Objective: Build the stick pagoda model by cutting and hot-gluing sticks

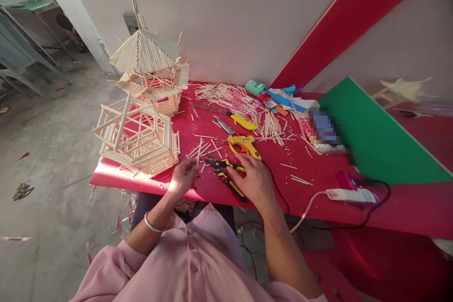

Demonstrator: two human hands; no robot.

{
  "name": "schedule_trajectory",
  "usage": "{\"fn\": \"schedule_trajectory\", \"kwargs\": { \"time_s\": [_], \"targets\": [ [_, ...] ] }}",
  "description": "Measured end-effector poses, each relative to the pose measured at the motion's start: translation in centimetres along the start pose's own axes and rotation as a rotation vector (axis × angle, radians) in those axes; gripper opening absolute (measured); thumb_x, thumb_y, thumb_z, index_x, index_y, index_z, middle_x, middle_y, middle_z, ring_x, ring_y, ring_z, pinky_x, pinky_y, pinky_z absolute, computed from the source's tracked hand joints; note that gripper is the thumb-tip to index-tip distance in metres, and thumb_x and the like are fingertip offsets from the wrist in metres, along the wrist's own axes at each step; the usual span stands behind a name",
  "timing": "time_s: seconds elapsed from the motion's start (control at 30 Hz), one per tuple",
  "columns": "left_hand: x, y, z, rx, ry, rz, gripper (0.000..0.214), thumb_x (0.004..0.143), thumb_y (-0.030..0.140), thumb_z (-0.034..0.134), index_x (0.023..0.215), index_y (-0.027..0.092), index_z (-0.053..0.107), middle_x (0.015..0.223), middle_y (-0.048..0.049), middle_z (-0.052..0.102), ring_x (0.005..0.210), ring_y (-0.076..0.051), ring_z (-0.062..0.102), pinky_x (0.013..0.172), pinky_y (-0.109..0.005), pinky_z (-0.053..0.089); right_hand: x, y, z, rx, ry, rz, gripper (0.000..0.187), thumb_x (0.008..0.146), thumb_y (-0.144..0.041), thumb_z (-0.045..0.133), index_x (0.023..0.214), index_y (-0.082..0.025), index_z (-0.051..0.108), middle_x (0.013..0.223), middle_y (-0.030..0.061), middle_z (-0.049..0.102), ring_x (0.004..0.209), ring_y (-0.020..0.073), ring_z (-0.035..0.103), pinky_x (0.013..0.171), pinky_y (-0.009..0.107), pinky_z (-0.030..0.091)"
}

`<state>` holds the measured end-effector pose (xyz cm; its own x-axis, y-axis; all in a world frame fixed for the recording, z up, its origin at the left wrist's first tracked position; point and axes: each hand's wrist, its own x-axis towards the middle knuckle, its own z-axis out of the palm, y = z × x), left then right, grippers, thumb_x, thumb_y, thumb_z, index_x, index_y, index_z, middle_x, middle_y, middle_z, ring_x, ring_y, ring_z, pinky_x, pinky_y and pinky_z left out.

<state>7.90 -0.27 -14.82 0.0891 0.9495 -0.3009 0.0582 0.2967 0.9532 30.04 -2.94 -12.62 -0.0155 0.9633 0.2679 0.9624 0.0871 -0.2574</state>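
Observation:
My left hand point(185, 177) is closed in a pinch on a thin wooden stick point(199, 150), which points up from the fingertips. To its right lies a pair of cutting pliers point(222, 165) with black and yellow handles spread apart, jaws toward the left hand. My right hand point(254, 180) is over the upper handle, thumb and fingers apart; whether it touches the handle is hard to see. Just beyond its fingertips is a yellow glue gun point(244, 144). Short cut sticks point(213, 146) are scattered around the pliers' jaws.
A tiered stick-built pavilion model point(141, 85) and an open stick frame point(138, 139) stand at left. Behind lie a yellow-handled knife point(244, 121), a stick pile point(226, 96) and packets. At right are a power strip point(350, 195), cables and a green board point(382, 141).

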Motion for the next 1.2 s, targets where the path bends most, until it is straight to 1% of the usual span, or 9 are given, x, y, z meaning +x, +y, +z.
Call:
{"fn": "schedule_trajectory", "kwargs": {
  "time_s": [0.1,0.17,0.43,0.6,0.67,0.77,0.97,1.1,1.2],
  "targets": [
    [-0.4,0.0,0.0,-0.076,-0.004,-0.021,0.037,0.074,0.052,0.064,0.081,0.016,0.056,0.055,0.0038,0.059,0.031,-0.007,0.047,0.031,-0.018,0.033,-1.6,-0.5,0.4,-0.169,-0.174,-0.084,0.082,0.078,-0.066,0.06,0.137,-0.011,0.05,0.137,0.0234,0.052,0.123,0.0382,0.049,0.094,0.049,0.043],
    [-0.7,0.1,-0.1,-0.11,0.008,-0.027,0.038,0.073,0.053,0.066,0.075,0.017,0.054,0.047,0.0056,0.055,0.03,-0.007,0.046,0.031,-0.018,0.032,-2.4,-0.1,0.8,-0.256,-0.219,-0.107,0.086,0.076,-0.068,0.062,0.139,-0.011,0.048,0.134,0.0248,0.054,0.12,0.0388,0.05,0.092,0.05,0.043],
    [-0.9,-0.1,-0.1,-0.211,0.067,-0.007,0.047,0.062,0.058,0.073,0.074,0.018,0.052,0.05,0.0051,0.055,0.033,-0.006,0.045,0.032,-0.018,0.033,-2.2,0.7,1.5,-0.359,-0.189,-0.169,0.077,0.075,-0.065,0.064,0.13,-0.012,0.057,0.104,0.0184,0.063,0.093,0.033,0.059,0.075,0.042,0.046],
    [-0.8,-0.5,0.2,-0.234,0.113,0.013,0.052,0.06,0.056,0.075,0.089,0.016,0.06,0.056,0.0046,0.056,0.038,-0.006,0.046,0.036,-0.018,0.035,-2.1,0.3,1.3,-0.307,-0.187,-0.157,0.074,0.074,-0.062,0.066,0.125,-0.009,0.062,0.091,0.0165,0.061,0.086,0.0311,0.06,0.075,0.04,0.047],
    [-1.0,-0.4,0.1,-0.229,0.115,0.013,0.052,0.06,0.055,0.076,0.09,0.015,0.062,0.055,0.0045,0.055,0.039,-0.006,0.045,0.037,-0.019,0.034,-2.2,0.0,1.3,-0.284,-0.181,-0.151,0.07,0.075,-0.06,0.065,0.123,-0.009,0.062,0.09,0.0162,0.06,0.085,0.0304,0.059,0.075,0.039,0.047],
    [-1.8,0.1,0.0,-0.215,0.096,0.019,0.048,0.062,0.056,0.076,0.08,0.014,0.063,0.053,0.0045,0.054,0.041,-0.006,0.045,0.04,-0.018,0.034,-2.4,-0.5,1.1,-0.27,-0.188,-0.125,0.069,0.078,-0.06,0.061,0.126,-0.01,0.06,0.095,0.017,0.06,0.088,0.0308,0.059,0.077,0.04,0.047],
    [-3.8,1.7,-0.2,-0.192,-0.02,0.041,0.049,0.068,0.062,0.07,0.068,0.014,0.059,0.055,0.0027,0.056,0.037,-0.004,0.038,0.038,-0.019,0.027,-2.6,-1.1,0.4,-0.266,-0.239,-0.051,0.074,0.079,-0.061,0.06,0.131,-0.007,0.057,0.103,0.0197,0.06,0.096,0.0329,0.058,0.081,0.04,0.046],
    [-4.5,2.2,-0.2,-0.141,-0.063,0.076,0.048,0.076,0.061,0.065,0.063,0.015,0.059,0.045,0.004,0.049,0.036,-0.005,0.037,0.039,-0.019,0.027,-2.5,-1.7,-0.1,-0.07,-0.172,-0.039,0.063,0.082,-0.054,0.062,0.128,-0.012,0.059,0.113,0.0198,0.061,0.105,0.0348,0.056,0.089,0.045,0.045],
    [-4.6,2.2,0.2,-0.108,-0.07,0.093,0.048,0.076,0.061,0.065,0.063,0.016,0.058,0.045,0.0043,0.049,0.038,-0.006,0.039,0.04,-0.019,0.029,-1.9,-3.7,-0.5,0.403,-0.098,-0.007,0.051,0.089,-0.052,0.054,0.127,-0.019,0.059,0.118,0.0143,0.062,0.104,0.0269,0.06,0.09,0.04,0.048]
  ]
}}
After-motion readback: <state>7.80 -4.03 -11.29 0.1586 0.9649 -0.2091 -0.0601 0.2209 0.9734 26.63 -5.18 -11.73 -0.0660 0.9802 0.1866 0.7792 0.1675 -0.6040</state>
